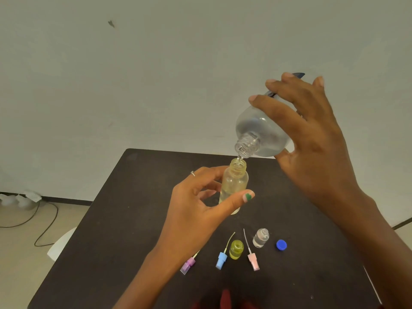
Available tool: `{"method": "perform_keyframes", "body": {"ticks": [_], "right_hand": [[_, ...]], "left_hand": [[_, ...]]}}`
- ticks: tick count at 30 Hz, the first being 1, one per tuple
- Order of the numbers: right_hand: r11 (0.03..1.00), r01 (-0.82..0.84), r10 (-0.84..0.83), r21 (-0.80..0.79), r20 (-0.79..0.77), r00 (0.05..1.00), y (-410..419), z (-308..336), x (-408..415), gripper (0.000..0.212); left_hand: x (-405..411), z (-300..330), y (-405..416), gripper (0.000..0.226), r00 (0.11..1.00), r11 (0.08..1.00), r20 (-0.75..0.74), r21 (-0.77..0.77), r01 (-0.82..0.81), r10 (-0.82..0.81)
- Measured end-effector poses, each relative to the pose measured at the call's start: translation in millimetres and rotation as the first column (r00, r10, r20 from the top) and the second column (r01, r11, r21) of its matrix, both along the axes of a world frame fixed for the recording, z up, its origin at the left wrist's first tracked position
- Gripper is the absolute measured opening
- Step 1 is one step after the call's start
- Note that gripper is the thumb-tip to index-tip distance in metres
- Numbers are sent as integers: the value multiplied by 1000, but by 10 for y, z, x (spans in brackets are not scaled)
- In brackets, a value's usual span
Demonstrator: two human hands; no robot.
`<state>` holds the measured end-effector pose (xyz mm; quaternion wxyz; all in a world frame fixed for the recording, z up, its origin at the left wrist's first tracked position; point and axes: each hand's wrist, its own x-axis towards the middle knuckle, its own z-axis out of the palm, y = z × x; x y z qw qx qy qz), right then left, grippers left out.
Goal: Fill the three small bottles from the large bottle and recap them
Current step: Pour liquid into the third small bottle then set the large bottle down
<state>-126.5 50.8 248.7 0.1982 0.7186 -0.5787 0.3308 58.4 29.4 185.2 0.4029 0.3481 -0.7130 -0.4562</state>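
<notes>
Filling most of the lower view, a dark table (124,253) stands against a pale wall (156,63), with a cable (48,221) trailing over the floor at the left. Above the table the right hand (312,139) is wrapped around the large clear bottle (263,130), fingers spread over its far side and thumb underneath, tipping it steeply so that its open threaded neck points down and to the left. A thin run of clear liquid drops from that neck into the mouth of a small yellowish bottle (234,184), which sits directly below and almost touching. The left hand (196,210) pinches this small bottle upright in the air between the thumb, whose nail is painted green, and the fingers behind it; a ring shows on one finger.

Nearer the person, on the table, a small clear bottle (260,238) stands uncapped with some liquid in it, and a small yellow-green bottle (236,249) stands open just to its left. Between them lies a pink spray cap (253,260) with its dip tube. A blue spray cap (221,259) lies just left of the yellow-green bottle, a purple spray cap (188,265) farther left, partly hidden by the left forearm. A round blue cap (281,244) rests just right of the clear bottle.
</notes>
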Motion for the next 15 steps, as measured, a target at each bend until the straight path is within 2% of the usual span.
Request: {"method": "perform_keyframes", "body": {"ticks": [15], "right_hand": [[1000, 13, -13, 4, -6, 1000, -4, 14, 12, 64]], "left_hand": [[3, 3, -4, 42, 1000, 1000, 4, 6, -7, 7]]}}
